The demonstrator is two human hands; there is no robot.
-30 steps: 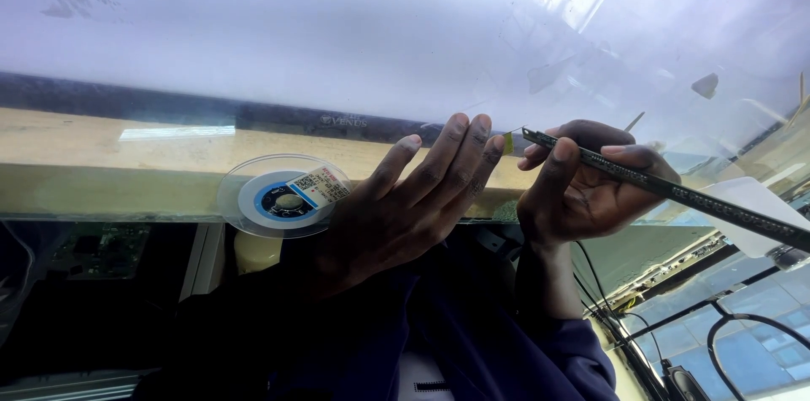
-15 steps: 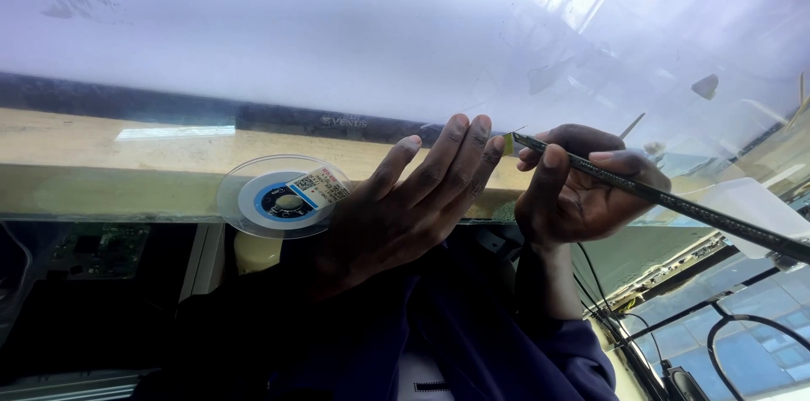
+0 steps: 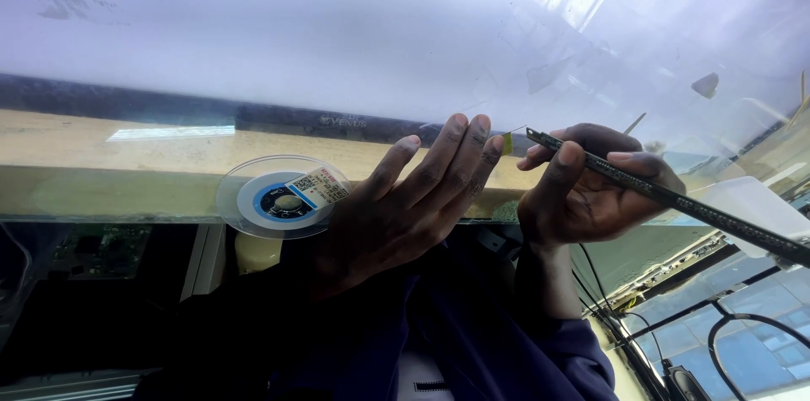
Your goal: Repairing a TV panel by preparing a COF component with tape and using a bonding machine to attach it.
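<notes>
My right hand (image 3: 591, 194) grips a long, thin dark strip (image 3: 675, 197) near its left end. The strip runs down to the right and out of the frame. Its tip lies just right of the fingertips of my left hand (image 3: 405, 199). That hand is stretched flat, fingers extended, holding nothing, and rests at the lower edge of a large glossy white panel (image 3: 337, 30). A small yellow-green bit (image 3: 507, 144) shows between the fingertips and the strip's tip.
A clear spool with a blue hub and a label (image 3: 278, 196) lies left of my left hand on the wooden bench edge (image 3: 101, 144). A green circuit board (image 3: 101, 249) sits below at the left. Black cables (image 3: 726, 342) run at the lower right.
The strip's far end has dropped slightly in my right hand. My left hand stays flat in the same place.
</notes>
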